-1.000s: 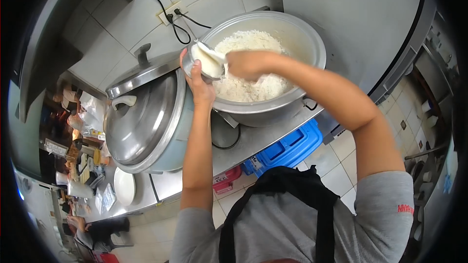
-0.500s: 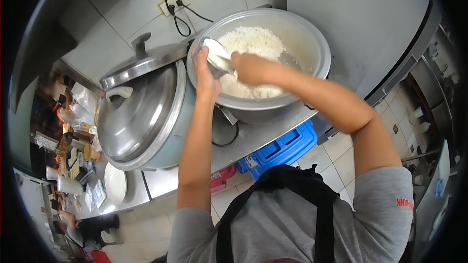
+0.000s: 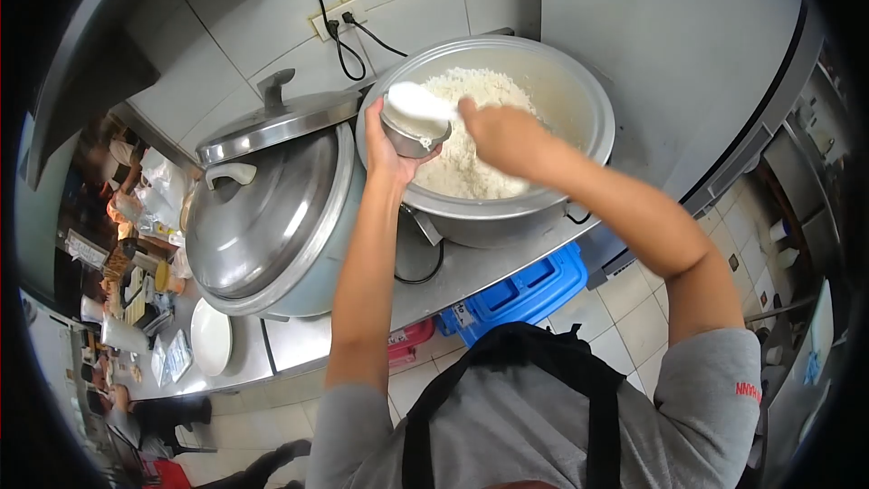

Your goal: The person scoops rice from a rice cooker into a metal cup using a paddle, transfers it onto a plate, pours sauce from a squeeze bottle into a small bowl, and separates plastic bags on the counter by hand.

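Note:
My left hand is closed around a small metal bowl, held tilted over the left rim of a big open rice cooker pot. In my right hand is the handle of a white rice paddle, its blade lying across the mouth of the bowl. The paddle is smeared by motion, and it partly hides what is inside the bowl. A few grains cling to the bowl's outer side. White cooked rice is heaped in the pot below both hands.
Left of the pot stands a second large cooker with its lid on; another metal lid leans behind. A white oval plate lies on the steel counter. Blue bin underneath, grey cabinet at right, a person at far left.
The paddle blade has come up from inside the bowl to across its mouth, and my right hand has moved slightly right. The bowl is tipped differently, and the view has shifted a little.

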Motion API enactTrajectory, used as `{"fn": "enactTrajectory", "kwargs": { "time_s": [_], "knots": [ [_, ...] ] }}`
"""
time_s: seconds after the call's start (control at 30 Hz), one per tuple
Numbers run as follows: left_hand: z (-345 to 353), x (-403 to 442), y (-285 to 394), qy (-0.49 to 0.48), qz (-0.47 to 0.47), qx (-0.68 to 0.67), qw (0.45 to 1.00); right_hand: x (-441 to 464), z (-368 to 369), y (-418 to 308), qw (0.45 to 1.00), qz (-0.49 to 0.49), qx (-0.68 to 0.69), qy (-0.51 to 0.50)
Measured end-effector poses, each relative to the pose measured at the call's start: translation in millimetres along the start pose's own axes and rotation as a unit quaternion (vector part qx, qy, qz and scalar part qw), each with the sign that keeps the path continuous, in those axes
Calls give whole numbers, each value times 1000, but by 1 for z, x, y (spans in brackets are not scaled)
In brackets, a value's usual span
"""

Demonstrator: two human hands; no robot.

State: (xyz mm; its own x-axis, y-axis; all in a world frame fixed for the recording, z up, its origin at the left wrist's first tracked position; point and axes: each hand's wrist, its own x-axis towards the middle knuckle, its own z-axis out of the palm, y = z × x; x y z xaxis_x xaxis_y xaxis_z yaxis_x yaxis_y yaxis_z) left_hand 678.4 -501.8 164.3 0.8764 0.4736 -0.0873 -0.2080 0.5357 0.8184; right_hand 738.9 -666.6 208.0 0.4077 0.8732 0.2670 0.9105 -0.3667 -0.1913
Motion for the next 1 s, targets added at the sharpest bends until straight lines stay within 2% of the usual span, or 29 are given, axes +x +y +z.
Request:
{"fn": "enactTrajectory", "kwargs": {
  "time_s": [0.03,0.1,0.17,0.23,0.27,0.33,0.37,0.43,0.47,0.53,0.57,0.6,0.67,0.73,0.8,0.83,0.87,0.93,1.0],
  "knots": [
    [1,-1,0,10,-7,-1,1000,-9,9,-10,999,-8,-42,-33],
    [-1,-3,-1,15,-27,6,1000,-16,39,-19,999,22,4,-24],
    [-6,2,-3,3,-19,-5,1000,-15,39,-18,998,35,28,-32],
    [-9,3,-5,-11,-12,-19,1000,-8,30,-4,999,-19,21,-36],
    [-9,3,-5,-11,-11,-17,1000,-1,21,6,999,-18,22,-34],
    [-5,4,-2,-14,-6,-16,1000,14,3,23,999,-27,1,38],
    [-3,1,-2,-13,3,-5,1000,19,13,24,999,-28,1,38],
    [1,-6,-3,-11,18,9,1000,28,40,19,997,38,-40,54],
    [0,-4,-3,-14,16,14,1000,30,43,21,997,42,-37,57],
    [-6,1,-4,9,19,24,999,34,45,24,988,103,-116,25],
    [-5,0,-4,9,20,23,999,38,26,31,990,84,-109,-20],
    [-4,-1,-4,8,24,30,999,39,15,28,990,83,-109,-20],
    [-2,-1,-3,5,27,39,999,47,4,16,989,38,-75,119],
    [-3,-3,-4,-15,24,31,999,48,7,14,993,10,-92,78],
    [-7,-8,-9,-5,26,25,999,46,5,34,967,61,-179,-169],
    [-7,-7,-7,-1,37,18,999,45,-2,39,964,99,-165,-181],
    [-5,-4,-6,2,51,5,999,44,-3,37,964,98,-171,-178],
    [-4,-1,-6,7,65,5,998,33,0,30,983,139,-79,86],
    [-6,-3,-7,-47,72,-5,996,34,11,36,988,104,-93,61]
  ]
}}
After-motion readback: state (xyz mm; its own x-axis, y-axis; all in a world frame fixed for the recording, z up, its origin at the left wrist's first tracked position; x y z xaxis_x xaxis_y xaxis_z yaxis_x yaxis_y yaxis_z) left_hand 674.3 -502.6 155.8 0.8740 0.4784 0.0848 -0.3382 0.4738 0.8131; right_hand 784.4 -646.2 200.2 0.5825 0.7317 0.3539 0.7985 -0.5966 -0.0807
